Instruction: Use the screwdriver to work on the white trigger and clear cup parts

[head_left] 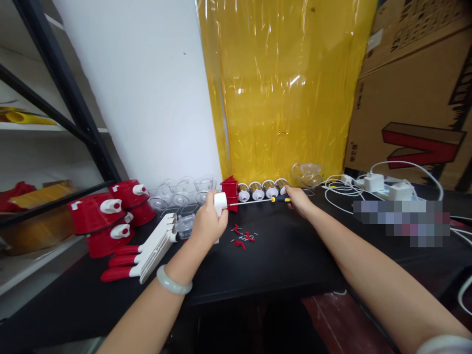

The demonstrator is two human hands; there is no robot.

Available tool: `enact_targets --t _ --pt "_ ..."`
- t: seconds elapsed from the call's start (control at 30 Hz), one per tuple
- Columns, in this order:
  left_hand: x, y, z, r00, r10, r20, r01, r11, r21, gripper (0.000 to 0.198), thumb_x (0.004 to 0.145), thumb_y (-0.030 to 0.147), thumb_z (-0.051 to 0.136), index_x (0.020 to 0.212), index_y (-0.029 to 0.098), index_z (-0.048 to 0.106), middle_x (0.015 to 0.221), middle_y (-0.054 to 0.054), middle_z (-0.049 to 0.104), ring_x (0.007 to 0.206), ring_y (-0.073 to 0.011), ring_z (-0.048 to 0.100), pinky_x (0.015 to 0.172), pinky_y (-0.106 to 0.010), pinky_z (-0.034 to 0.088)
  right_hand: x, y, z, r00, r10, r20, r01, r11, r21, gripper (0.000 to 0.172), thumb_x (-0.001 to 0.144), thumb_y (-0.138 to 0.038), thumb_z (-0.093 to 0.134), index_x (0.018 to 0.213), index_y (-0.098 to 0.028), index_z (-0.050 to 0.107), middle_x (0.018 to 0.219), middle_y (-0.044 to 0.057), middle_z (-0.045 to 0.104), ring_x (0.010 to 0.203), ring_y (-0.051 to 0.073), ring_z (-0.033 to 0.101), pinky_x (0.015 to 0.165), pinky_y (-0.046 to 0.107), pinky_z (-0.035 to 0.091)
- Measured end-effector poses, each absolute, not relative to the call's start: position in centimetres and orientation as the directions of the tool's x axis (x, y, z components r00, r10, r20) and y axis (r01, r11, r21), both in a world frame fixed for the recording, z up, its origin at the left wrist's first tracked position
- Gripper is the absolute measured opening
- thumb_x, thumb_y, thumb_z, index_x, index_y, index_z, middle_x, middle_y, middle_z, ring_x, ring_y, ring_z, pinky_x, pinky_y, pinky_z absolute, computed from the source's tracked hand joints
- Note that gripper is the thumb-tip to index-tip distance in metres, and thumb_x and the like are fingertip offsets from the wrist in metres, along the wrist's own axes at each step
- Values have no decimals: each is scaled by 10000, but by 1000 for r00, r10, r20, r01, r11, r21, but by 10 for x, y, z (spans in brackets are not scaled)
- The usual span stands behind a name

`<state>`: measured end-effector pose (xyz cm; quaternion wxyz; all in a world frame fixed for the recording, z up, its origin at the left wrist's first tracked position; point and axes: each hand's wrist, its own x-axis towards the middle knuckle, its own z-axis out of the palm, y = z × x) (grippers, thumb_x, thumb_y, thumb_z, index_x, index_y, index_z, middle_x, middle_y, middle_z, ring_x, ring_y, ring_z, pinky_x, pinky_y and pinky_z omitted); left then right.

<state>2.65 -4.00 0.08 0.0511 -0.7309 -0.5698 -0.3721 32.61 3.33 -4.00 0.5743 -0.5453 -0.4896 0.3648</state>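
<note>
Screwdriver [280, 198], one, yellow-and-black handle; right hand [299, 200] closed round handle, tip at white plastic fitting [221, 201], which left hand [207, 219] grips, fingers curled. Behind screwdriver: four gold-labelled cylinders [257, 191], lettering too small to read. In front of screwdriver: loose screws [244, 238], red plastic clips [240, 244]. Right of screwdriver: cardboard carton [368, 113], large red block lettering, vertical Chinese characters, fine print illegible.

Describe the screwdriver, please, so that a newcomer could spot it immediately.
Before the yellow plastic sheet, find the black table. Above it, the right hand holds the screwdriver; its long thin shaft distinguishes it from the stubby cylinders behind.
</note>
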Motion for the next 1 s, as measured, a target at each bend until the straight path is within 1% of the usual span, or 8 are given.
enact_targets --t 0.2,0.33,0.47,0.6,0.7,0.8,0.9,1.0 --pt "18 -33 7 -9 807 590 840 -315 443 478 852 244 553 1319 176 473 877 -99 708 850 -315 730 803 -406 552 325 24 -34 336 759 557 306 472 -827 462 968 -505 448 625 -207 534 525 -5 477 533 144 457 555 272 371" --pt "12 -22 7 -21 865 501 729 -330 599 474 829 214 555 1296 193 474 782 -29 672 630 -240 703 669 -346 560 322 24 -35 283 703 652 198 622 -758 537 852 -707 582 644 -216 523 605 -16 467 601 139 447 563 262 389" --pt "11 -18 4 -16 921 388 613 -298 731 464 825 186 525 1285 198 465 700 23 635 466 -194 639 534 -301 529 316 25 -34 214 825 523 -100 551 -828 624 638 -743 781 624 -213 452 640 -38 425 588 107 411 502 219 367" --pt "17 -25 2 21 869 494 735 -348 582 431 839 205 538 1268 196 492 791 -33 694 635 -251 716 660 -350 560 325 20 -29 89 954 288 -319 301 -899 548 675 -641 820 686 -211 481 597 -51 438 513 78 384 462 189 335" --pt "23 -34 1 118 816 566 876 -354 327 451 861 227 544 1307 179 498 903 -104 734 856 -330 746 777 -404 558 339 18 -29 -40 998 -43 -222 -51 -974 532 895 -712 531 722 -209 511 510 -15 475 397 72 301 381 190 239" --pt "29 -41 -1 192 791 581 927 -340 156 481 886 242 539 1356 157 486 1049 -154 742 937 -347 746 818 -407 551 349 19 -34 -52 944 -325 -3 -325 -946 552 957 -683 432 688 -206 498 402 -27 366 340 56 173 336 189 112" --pt "31 -44 -1 211 792 573 936 -332 114 488 895 250 542 1369 151 483 1113 -167 737 956 -347 745 821 -395 547 349 23 -38 -19 940 -341 47 -340 -939 490 951 -608 530 674 -207 479 380 -55 291 343 49 155 332 187 99" --pt "31 -41 -1 159 826 541 935 -301 185 482 895 240 526 1367 153 478 999 -152 747 915 -353 744 785 -399 544 343 25 -39 47 979 -200 11 -201 -980 463 967 -564 530 675 -216 439 392 -56 306 355 50 167 350 184 131"
